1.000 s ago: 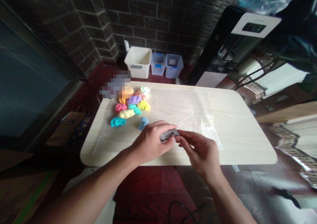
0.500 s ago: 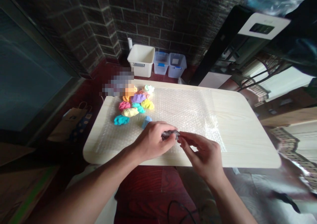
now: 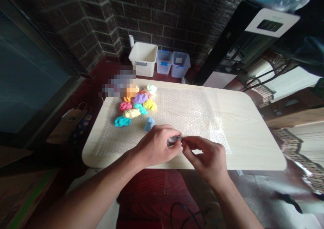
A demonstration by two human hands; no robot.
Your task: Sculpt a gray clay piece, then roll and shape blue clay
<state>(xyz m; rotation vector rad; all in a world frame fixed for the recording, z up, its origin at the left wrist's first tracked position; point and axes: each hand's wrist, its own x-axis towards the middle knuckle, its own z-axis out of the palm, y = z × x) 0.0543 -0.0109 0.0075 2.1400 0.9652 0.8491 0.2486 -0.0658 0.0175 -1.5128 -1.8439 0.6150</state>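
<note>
My left hand [image 3: 162,143] is closed around a small dark grey lump [image 3: 173,140], which looks like soft modelling clay. My right hand [image 3: 209,154] pinches at the lump's right end, thumb and forefinger pressed together. Much of the grey lump is hidden by the fingers. Just beyond my left hand sits a blue lump [image 3: 149,123] on the bubble wrap [image 3: 182,107]. Farther left lies a group of soft lumps, among them a teal lump [image 3: 122,121], a pale yellow lump [image 3: 131,113], a purple lump [image 3: 140,98] and a bright yellow lump [image 3: 150,105].
Bubble wrap covers much of the pale wooden table [image 3: 250,131]. Past the far edge, a white bin [image 3: 144,58] and two clear boxes [image 3: 180,65] stand by the brick wall. Paper bags [image 3: 63,124] are on the floor at left. A tall black-and-white appliance [image 3: 227,47] stands behind at right.
Both hands stay together over the near part of the table, with small finger shifts around the grey lump. More of the blue lump shows past my left hand. The view has shifted slightly.
</note>
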